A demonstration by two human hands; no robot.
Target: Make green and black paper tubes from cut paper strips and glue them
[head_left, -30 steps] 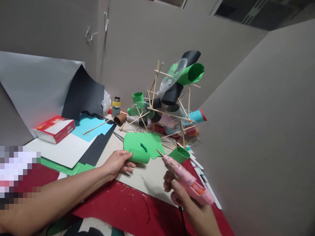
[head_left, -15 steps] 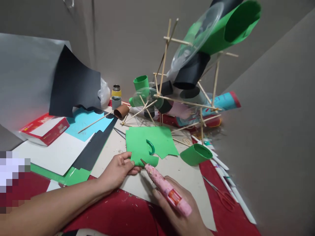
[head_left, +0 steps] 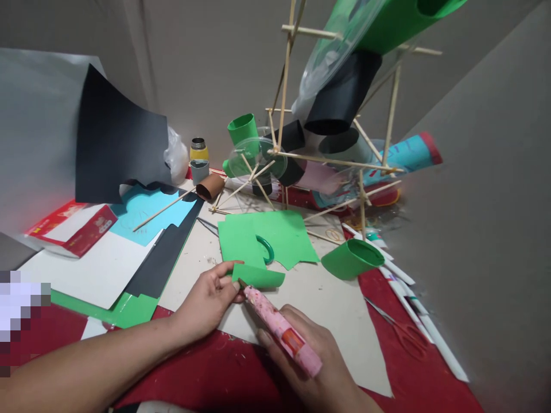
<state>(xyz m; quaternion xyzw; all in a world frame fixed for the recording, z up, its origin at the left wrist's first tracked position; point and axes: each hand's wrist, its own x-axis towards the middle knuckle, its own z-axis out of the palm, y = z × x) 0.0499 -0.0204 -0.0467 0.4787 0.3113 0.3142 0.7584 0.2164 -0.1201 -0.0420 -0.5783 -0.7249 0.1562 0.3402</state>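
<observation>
My left hand (head_left: 207, 301) pinches the near end of a small rolled green paper tube (head_left: 258, 277) lying on a beige cardboard sheet (head_left: 331, 321). My right hand (head_left: 312, 370) grips a pink glue gun (head_left: 279, 330), and its nozzle touches the tube's left end beside my left fingers. Just behind the tube lies a cut green paper sheet (head_left: 279, 232) with green-handled scissors (head_left: 267, 248) on it. Another green paper tube (head_left: 352, 259) lies to the right.
A wooden stick frame (head_left: 336, 163) carrying green and black paper tubes and clear plastic lids towers at the back. Paper sheets (head_left: 103, 264), a red box (head_left: 73, 226), a brown roll (head_left: 210, 186) and small jars (head_left: 198, 160) lie left. Pens (head_left: 413, 310) and red scissors (head_left: 398, 332) lie right, beside grey walls.
The camera has leaned in closer. My right hand brought the glue gun down and left until its nozzle reached the green tube, which my left hand kept pinched.
</observation>
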